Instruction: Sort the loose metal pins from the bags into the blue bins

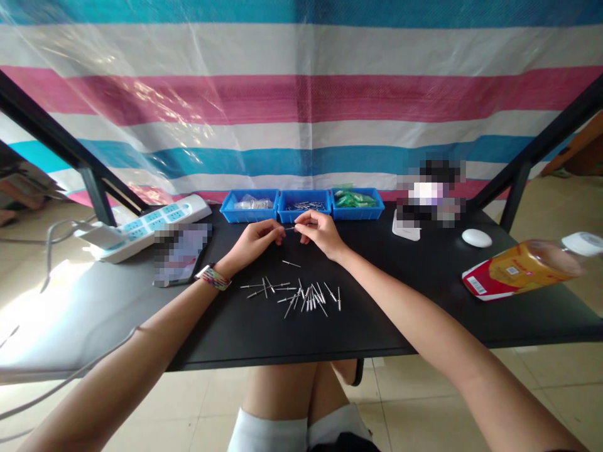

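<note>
Just in front of the blue bins, my left hand (258, 242) and my right hand (321, 233) are close together, fingers pinched. A thin silvery pop rivet (291, 228) spans the small gap between their fingertips, its ends hidden in the fingers. One loose pop rivet (291, 263) lies on the black table below my hands. Nearer the front edge is a scattered pile of pop rivets (311, 296), pointing various ways. More rivets (306, 206) lie in the middle blue bin (288, 215), directly behind my hands.
The left blue bin (235, 217) holds clear plastic packets; the right blue bin (358, 215) holds green ones. A power strip (153, 223) and a phone (188, 251) are on the left. To the right are a white case (406, 227), a white oval object (477, 238) and a drink bottle (522, 269).
</note>
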Demonstrator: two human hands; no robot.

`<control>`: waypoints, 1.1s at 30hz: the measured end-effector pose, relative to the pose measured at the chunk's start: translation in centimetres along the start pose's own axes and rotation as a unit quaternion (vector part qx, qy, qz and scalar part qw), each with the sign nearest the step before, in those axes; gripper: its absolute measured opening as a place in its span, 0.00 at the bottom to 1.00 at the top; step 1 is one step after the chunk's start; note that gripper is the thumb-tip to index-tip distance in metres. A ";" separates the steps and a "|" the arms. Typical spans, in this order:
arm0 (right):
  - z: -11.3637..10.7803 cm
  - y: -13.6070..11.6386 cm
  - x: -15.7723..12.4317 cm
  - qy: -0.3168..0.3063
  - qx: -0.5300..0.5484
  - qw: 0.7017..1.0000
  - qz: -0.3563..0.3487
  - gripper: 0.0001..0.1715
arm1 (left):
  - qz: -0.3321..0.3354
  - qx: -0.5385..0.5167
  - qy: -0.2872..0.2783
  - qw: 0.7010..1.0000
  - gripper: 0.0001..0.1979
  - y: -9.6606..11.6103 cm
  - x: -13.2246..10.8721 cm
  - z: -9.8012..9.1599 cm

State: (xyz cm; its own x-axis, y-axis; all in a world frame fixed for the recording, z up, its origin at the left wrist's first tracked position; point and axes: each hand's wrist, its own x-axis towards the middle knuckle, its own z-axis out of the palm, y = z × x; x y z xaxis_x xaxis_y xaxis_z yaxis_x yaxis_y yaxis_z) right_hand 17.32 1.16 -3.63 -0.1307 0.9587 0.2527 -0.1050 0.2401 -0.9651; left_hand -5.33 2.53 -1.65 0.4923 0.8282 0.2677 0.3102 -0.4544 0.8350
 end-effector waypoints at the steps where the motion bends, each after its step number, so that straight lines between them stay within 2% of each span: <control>1: 0.0 0.0 0.0 -0.001 0.000 1.000 -0.001 0.18 | 0.000 0.003 0.002 1.000 0.22 0.0 0.0 0.0; 7: -0.1 0.3 0.0 -0.013 -0.012 1.000 -0.004 0.21 | -0.003 0.004 0.007 1.000 0.25 0.5 0.1 0.0; 11: 0.0 0.5 0.0 -0.018 -0.027 0.999 -0.003 0.28 | -0.003 -0.016 0.006 1.000 0.22 0.8 0.1 0.1; 14: 0.0 0.6 0.0 -0.014 -0.036 0.999 -0.002 0.30 | 0.000 -0.037 0.000 0.999 0.20 0.7 0.0 0.2; 22: 0.0 0.0 -0.3 0.001 0.000 1.000 0.005 0.18 | 0.011 0.017 -0.001 1.000 0.25 0.5 0.2 0.1; 33: -0.1 0.1 -0.2 0.000 -0.005 1.000 0.004 0.19 | 0.002 0.024 0.000 1.000 0.27 0.3 0.3 0.2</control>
State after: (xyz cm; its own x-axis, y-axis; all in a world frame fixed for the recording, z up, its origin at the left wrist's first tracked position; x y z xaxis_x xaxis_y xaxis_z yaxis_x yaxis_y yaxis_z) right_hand 17.47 0.98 -3.81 -0.1318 0.9603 0.2457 -0.0933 0.2348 -0.9676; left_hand -4.97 2.57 -1.44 0.4940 0.8260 0.2714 0.3463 -0.4732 0.8100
